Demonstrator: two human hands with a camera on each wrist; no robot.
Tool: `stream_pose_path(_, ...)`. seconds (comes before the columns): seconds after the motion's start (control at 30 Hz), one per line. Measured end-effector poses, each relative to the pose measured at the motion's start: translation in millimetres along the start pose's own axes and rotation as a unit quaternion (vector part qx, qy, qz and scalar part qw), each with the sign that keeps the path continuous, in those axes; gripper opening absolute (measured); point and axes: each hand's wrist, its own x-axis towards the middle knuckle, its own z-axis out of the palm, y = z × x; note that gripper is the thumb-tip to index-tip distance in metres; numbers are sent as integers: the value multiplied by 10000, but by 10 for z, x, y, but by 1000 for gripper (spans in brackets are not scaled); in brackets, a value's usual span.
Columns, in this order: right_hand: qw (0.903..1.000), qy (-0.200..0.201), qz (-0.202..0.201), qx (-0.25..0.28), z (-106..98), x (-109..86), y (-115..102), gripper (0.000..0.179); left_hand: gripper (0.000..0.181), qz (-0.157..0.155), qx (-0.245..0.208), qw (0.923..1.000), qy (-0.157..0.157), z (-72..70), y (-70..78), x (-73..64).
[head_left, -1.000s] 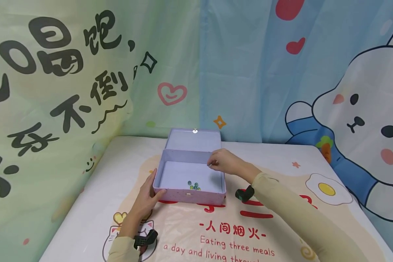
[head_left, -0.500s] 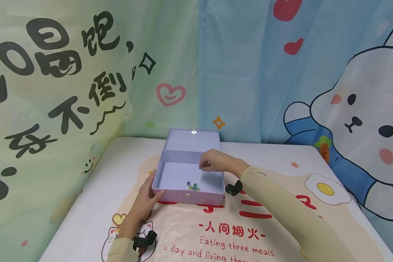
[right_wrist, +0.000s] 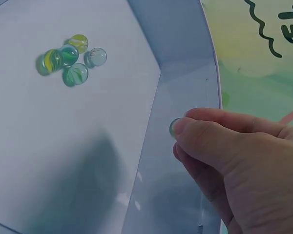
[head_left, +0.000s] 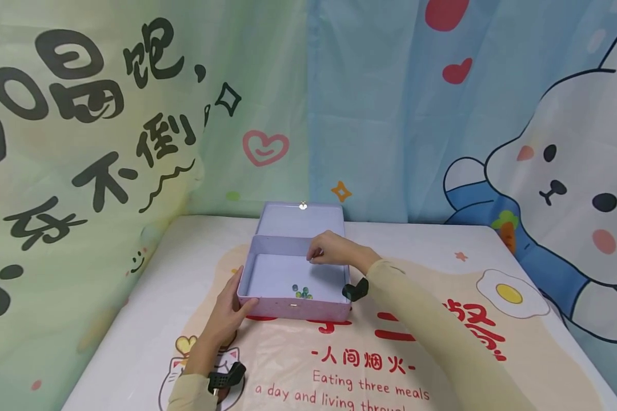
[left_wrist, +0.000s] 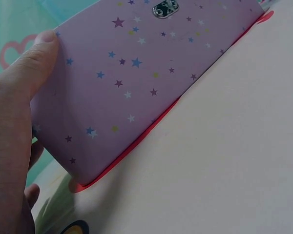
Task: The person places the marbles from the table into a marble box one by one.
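A lidded box [head_left: 294, 308], lilac with small printed stars [left_wrist: 118, 22], stands open on the table. My left hand [head_left: 228, 311] grips its front left corner, thumb on the front wall and fingers along the left side. Above the box's interior, my right hand [head_left: 335, 249] pinches a clear greenish glass marble [right_wrist: 175, 127] between thumb and fingertips. Several green, yellow and clear marbles [right_wrist: 78, 73] lie together on the box's white floor, near the front wall in the head view. The right hand's shadow falls on that floor.
The raised lid [head_left: 300, 220] leans back behind the box, with a metal clasp [head_left: 303, 205] at its top edge. A printed cloth [head_left: 360, 337] covers the table, and a decorated curtain [head_left: 360, 114] hangs behind it.
My right hand has moved left with the marble, from the box's right wall to over its interior. The left hand keeps its grip on the corner. The marbles inside have not moved.
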Motion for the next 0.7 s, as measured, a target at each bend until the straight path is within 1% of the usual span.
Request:
stream_pose_path(0.1,9999,30,75,118,43,28,47,14,83,-14,34,10000,8,-1,13,2)
stream_pose_path(0.23,9993,14,301,222,120,54,117,11,84,4,107,9999,-24,5,15,-1)
stream_pose_path(0.37,9987,131,434,230,173,73,145,8,84,14,193,9998,-1,13,13,0)
stream_pose_path(0.5,9986,149,497,107,200,101,122,6,84,-51,154,9999,27,10,20,4)
stream_pose_path(0.6,9987,105,495,-74,221,117,91,5,84,15,154,9999,16,7,19,2)
stream_pose_path(0.7,9987,103,441,-226,239,130,70,5,83,25,125,9999,-12,-32,204,-35)
